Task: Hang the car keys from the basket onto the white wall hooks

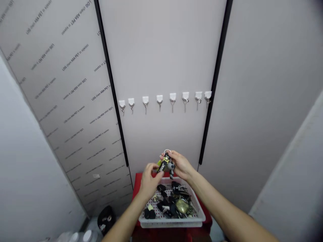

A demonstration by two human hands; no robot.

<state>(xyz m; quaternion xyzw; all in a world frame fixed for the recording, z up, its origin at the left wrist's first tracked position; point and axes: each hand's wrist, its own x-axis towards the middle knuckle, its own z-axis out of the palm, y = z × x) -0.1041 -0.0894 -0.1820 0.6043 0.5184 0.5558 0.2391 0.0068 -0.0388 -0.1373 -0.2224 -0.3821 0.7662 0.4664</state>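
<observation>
A keychain (165, 161) with a black strap, yellow and white markings, a small grey figure charm and a metal ring is held up in front of me. My right hand (180, 164) pinches it near the ring at the top. The fingers of my left hand (150, 179) close on the strap's lower left side, where a yellow-green piece shows. Just below both hands sits a white plastic basket (171, 223), holding a heap of dark keychains and a gold oval piece (182, 206).
A row of several white wall hooks (159, 98) runs across the pale panel ahead. The basket rests on a red stand (137, 183). On the floor at lower left are a black round object (106, 216) and white-lidded containers (87, 236). Printed panelling (75, 84) covers the left wall.
</observation>
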